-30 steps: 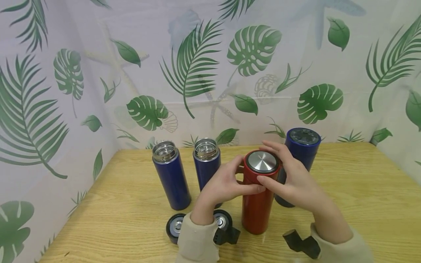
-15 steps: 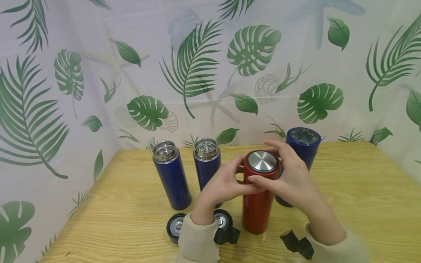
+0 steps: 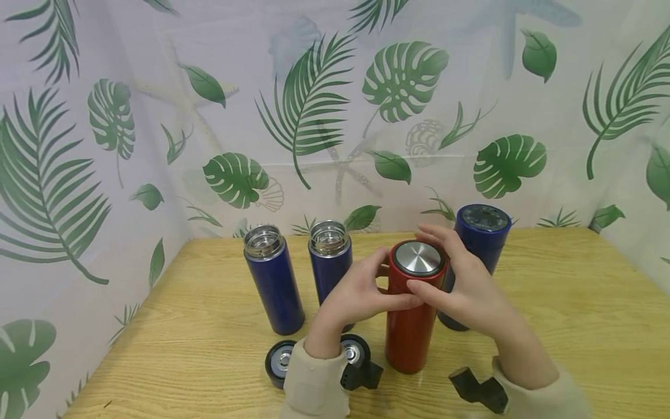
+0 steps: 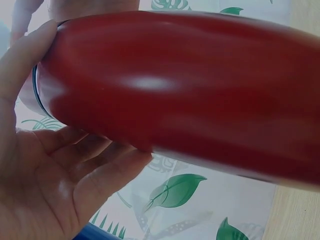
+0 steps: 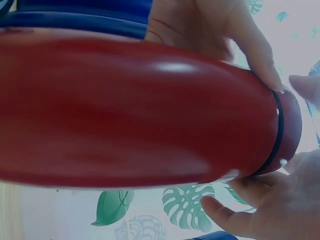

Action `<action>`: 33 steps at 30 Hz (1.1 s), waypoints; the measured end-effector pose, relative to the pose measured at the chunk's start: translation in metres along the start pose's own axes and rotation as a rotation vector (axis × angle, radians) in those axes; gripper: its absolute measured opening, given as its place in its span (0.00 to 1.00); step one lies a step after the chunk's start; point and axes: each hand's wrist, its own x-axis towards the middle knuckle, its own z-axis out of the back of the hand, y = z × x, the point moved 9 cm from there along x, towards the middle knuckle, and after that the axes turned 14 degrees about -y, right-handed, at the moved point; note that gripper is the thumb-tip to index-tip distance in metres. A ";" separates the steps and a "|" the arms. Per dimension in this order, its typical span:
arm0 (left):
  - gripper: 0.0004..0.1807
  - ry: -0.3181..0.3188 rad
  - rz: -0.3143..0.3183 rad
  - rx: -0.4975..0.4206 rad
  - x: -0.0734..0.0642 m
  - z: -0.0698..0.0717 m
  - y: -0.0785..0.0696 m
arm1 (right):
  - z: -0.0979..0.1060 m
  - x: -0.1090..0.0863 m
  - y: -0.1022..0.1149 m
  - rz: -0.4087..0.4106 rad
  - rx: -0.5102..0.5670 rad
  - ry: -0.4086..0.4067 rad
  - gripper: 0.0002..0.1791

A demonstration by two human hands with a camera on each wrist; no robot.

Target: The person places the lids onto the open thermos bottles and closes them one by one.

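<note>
A red thermos flask (image 3: 410, 340) stands upright on the wooden table, its lid (image 3: 417, 258) capped with a shiny silver disc. My left hand (image 3: 361, 291) grips the body just below the lid, thumb across the near side; the left wrist view shows its fingers (image 4: 107, 175) around the flask's other side. Around the lid curls my right hand (image 3: 473, 291), thumb at the front and fingers at the far side. A thin dark seam (image 5: 278, 132) between lid and body shows in the right wrist view.
Two lidless blue flasks (image 3: 274, 291) (image 3: 325, 273) with steel necks stand left of the red one. Two black-rimmed lids (image 3: 277, 364) (image 3: 356, 348) lie near my left sleeve, partly hidden. Behind my right hand is a blue flask with a dark top (image 3: 484, 233). A leaf-patterned cloth (image 3: 335, 116) hangs behind.
My right hand turned around the lid, its thumb sliding left by half a second ago, then came back right to nearly its earlier position. The left hand and flask stayed put.
</note>
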 end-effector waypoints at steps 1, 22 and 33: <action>0.32 -0.001 0.001 -0.004 0.000 0.000 0.000 | 0.000 0.000 0.001 0.008 0.011 0.006 0.37; 0.31 0.005 0.010 -0.015 0.000 0.001 0.000 | 0.004 0.002 -0.004 -0.086 -0.107 -0.126 0.38; 0.31 0.009 0.012 -0.012 -0.002 0.001 -0.005 | -0.006 -0.001 -0.004 -0.032 -0.016 0.014 0.36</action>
